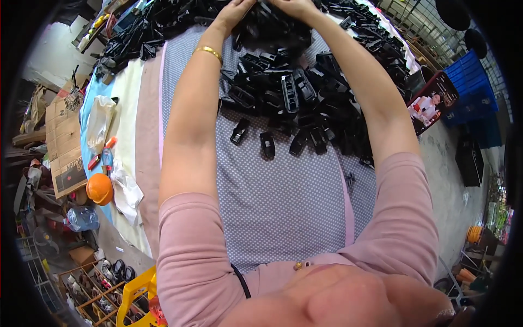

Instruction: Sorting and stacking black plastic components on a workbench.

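Observation:
At the far end of the table, my left hand [235, 12] and my right hand [296, 6] close in from both sides on a blurred clump of small black plastic parts [267, 27]. The upper edge of the picture cuts off part of both hands, so not every finger shows. Below the clump lies a heap of the same oblong, hollow-looking parts [289, 92], spread between my forearms. Several loose ones, such as a single black part [267, 145], lie at the heap's near edge on the dotted grey cloth [272, 207].
More black parts [158, 32] are piled along the table's far left and far right. On the left side are an orange round object [99, 189], a white plastic bag [126, 193] and a cardboard box [62, 141]. Blue crates [471, 87] stand to the right.

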`<state>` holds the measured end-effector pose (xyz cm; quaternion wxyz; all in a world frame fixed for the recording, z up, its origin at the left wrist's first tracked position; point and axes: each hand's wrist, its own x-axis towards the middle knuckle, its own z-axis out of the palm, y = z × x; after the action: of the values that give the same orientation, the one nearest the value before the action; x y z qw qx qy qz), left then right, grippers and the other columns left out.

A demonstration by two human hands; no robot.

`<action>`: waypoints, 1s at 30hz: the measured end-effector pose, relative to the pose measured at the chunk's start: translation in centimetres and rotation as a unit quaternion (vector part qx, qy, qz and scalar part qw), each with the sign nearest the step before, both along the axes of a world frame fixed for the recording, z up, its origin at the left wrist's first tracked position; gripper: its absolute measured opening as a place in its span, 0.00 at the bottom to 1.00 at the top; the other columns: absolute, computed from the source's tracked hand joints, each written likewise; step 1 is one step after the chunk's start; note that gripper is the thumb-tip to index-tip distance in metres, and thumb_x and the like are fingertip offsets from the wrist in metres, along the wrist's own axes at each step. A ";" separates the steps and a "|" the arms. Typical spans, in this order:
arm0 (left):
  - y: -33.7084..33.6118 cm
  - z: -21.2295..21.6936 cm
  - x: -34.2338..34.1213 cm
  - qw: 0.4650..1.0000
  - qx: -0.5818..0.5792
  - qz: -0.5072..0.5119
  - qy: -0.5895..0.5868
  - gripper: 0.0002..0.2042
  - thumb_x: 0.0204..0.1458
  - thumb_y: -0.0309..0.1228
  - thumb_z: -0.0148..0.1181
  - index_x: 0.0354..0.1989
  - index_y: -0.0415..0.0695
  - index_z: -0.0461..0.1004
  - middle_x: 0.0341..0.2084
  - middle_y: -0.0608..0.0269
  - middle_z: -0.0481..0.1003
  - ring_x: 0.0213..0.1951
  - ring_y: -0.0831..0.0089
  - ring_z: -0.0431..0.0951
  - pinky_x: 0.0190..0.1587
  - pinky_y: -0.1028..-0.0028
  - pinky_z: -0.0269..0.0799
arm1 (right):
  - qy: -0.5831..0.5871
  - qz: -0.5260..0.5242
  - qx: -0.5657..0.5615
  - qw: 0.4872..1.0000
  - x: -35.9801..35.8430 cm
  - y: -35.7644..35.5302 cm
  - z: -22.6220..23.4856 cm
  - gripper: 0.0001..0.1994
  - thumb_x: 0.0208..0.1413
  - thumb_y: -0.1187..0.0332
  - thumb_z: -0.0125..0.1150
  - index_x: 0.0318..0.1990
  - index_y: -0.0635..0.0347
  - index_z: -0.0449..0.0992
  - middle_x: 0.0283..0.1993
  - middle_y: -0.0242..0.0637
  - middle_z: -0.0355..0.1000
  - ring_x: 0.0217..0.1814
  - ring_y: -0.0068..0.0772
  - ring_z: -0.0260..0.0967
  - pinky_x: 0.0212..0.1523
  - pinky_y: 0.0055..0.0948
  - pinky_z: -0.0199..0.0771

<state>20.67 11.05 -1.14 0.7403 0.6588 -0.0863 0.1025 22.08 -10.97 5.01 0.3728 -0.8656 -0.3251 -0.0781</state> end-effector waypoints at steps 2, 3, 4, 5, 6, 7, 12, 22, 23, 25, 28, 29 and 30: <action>-5.8 0.2 -1.7 0.993 0.113 0.024 0.019 0.25 0.59 0.44 0.53 0.60 0.43 0.65 0.52 0.63 0.71 0.53 0.74 0.70 0.56 0.75 0.63 | -0.019 -0.054 -0.034 0.998 0.9 -3.3 -2.5 0.27 0.53 0.36 0.50 0.39 0.48 0.83 0.45 0.46 0.76 0.54 0.48 0.70 0.54 0.33 0.69; -7.7 2.1 -4.4 0.987 0.148 0.052 0.039 0.26 0.58 0.49 0.52 0.60 0.46 0.67 0.56 0.65 0.70 0.57 0.75 0.67 0.61 0.76 0.57 | -0.079 -0.075 -0.014 0.994 0.4 -3.6 -3.3 0.27 0.53 0.35 0.49 0.37 0.47 0.83 0.46 0.47 0.75 0.57 0.49 0.67 0.56 0.31 0.68; -6.8 2.0 -5.3 0.988 0.140 0.055 0.032 0.24 0.58 0.45 0.54 0.59 0.44 0.68 0.53 0.66 0.72 0.56 0.76 0.68 0.59 0.77 0.60 | -0.003 -0.018 -0.029 0.999 -1.7 -3.3 -1.9 0.23 0.52 0.43 0.58 0.41 0.50 0.82 0.45 0.46 0.74 0.56 0.47 0.65 0.56 0.34 0.66; -7.3 2.0 -5.4 0.990 0.132 0.046 0.018 0.21 0.59 0.41 0.55 0.57 0.43 0.70 0.51 0.67 0.73 0.54 0.78 0.69 0.57 0.77 0.62 | -0.071 -0.012 -0.087 0.994 -0.1 -3.9 -2.6 0.39 0.47 0.25 0.42 0.48 0.48 0.80 0.58 0.49 0.68 0.67 0.47 0.57 0.64 0.46 0.56; -7.1 2.0 -6.0 0.992 0.113 0.046 0.034 0.21 0.58 0.41 0.56 0.56 0.43 0.70 0.49 0.67 0.74 0.53 0.78 0.70 0.57 0.78 0.61 | -0.080 -0.015 -0.070 0.994 -0.8 -3.6 -3.0 0.37 0.47 0.26 0.43 0.42 0.47 0.82 0.56 0.47 0.70 0.66 0.44 0.58 0.64 0.44 0.56; -6.6 1.8 -6.5 0.997 0.077 0.013 0.017 0.20 0.58 0.41 0.56 0.57 0.44 0.70 0.49 0.67 0.74 0.52 0.79 0.69 0.57 0.79 0.61 | -0.089 -0.019 -0.053 0.994 -1.4 -3.5 -3.4 0.36 0.48 0.27 0.43 0.36 0.47 0.84 0.55 0.45 0.71 0.65 0.42 0.60 0.64 0.43 0.56; -8.9 3.7 -12.2 0.995 0.061 0.003 0.078 0.21 0.58 0.39 0.57 0.58 0.46 0.69 0.52 0.67 0.72 0.53 0.77 0.69 0.56 0.78 0.61 | -0.016 0.004 -0.053 0.998 -6.1 -5.4 -1.9 0.37 0.47 0.27 0.46 0.38 0.51 0.84 0.60 0.49 0.67 0.64 0.46 0.62 0.63 0.37 0.60; -9.8 5.0 -21.6 0.979 0.156 0.075 0.106 0.15 0.53 0.32 0.60 0.47 0.37 0.75 0.35 0.66 0.78 0.36 0.77 0.76 0.41 0.79 0.72 | 0.061 0.219 -0.075 0.971 -14.4 -9.0 0.6 0.24 0.55 0.42 0.56 0.47 0.51 0.80 0.67 0.49 0.58 0.68 0.48 0.56 0.62 0.41 0.61; -9.8 5.5 -22.3 0.978 0.158 0.076 0.110 0.15 0.53 0.32 0.60 0.47 0.37 0.75 0.35 0.66 0.78 0.36 0.77 0.76 0.41 0.79 0.72 | -0.003 0.211 -0.081 0.974 -15.8 -9.6 1.4 0.24 0.55 0.43 0.56 0.48 0.50 0.79 0.67 0.48 0.58 0.67 0.48 0.57 0.62 0.42 0.61; -10.0 5.6 -22.9 0.951 0.289 0.109 0.027 0.14 0.51 0.33 0.61 0.42 0.36 0.77 0.37 0.63 0.78 0.39 0.76 0.76 0.44 0.77 0.71 | -0.217 0.154 -0.099 0.959 -16.5 -11.5 1.8 0.22 0.56 0.47 0.58 0.51 0.49 0.77 0.67 0.45 0.58 0.65 0.50 0.59 0.61 0.42 0.63; -9.7 5.0 -23.4 0.900 0.374 0.204 -0.095 0.12 0.48 0.33 0.62 0.38 0.37 0.79 0.40 0.56 0.78 0.43 0.66 0.77 0.49 0.73 0.69 | -0.253 0.111 -0.068 0.959 -18.8 -15.4 3.1 0.19 0.52 0.55 0.64 0.46 0.56 0.78 0.55 0.44 0.68 0.54 0.46 0.68 0.52 0.36 0.70; -9.9 5.3 -23.7 0.848 0.432 0.262 -0.161 0.12 0.48 0.33 0.62 0.38 0.38 0.79 0.42 0.53 0.77 0.44 0.63 0.77 0.50 0.72 0.69 | -0.204 0.111 -0.072 0.970 -19.9 -17.3 3.5 0.18 0.50 0.57 0.65 0.45 0.57 0.78 0.49 0.43 0.72 0.49 0.45 0.71 0.48 0.35 0.72; -10.2 5.8 -24.3 0.794 0.475 0.301 -0.230 0.11 0.48 0.31 0.61 0.38 0.40 0.79 0.38 0.54 0.78 0.42 0.60 0.77 0.48 0.71 0.70 | -0.199 0.075 -0.091 0.973 -21.1 -19.0 3.3 0.19 0.49 0.57 0.66 0.45 0.58 0.78 0.44 0.41 0.72 0.44 0.44 0.72 0.44 0.35 0.72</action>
<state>-3.65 0.87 4.66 0.2240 0.8774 -0.0898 0.4147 0.97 -29.94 8.33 0.2252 -0.8360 -0.4625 -0.1912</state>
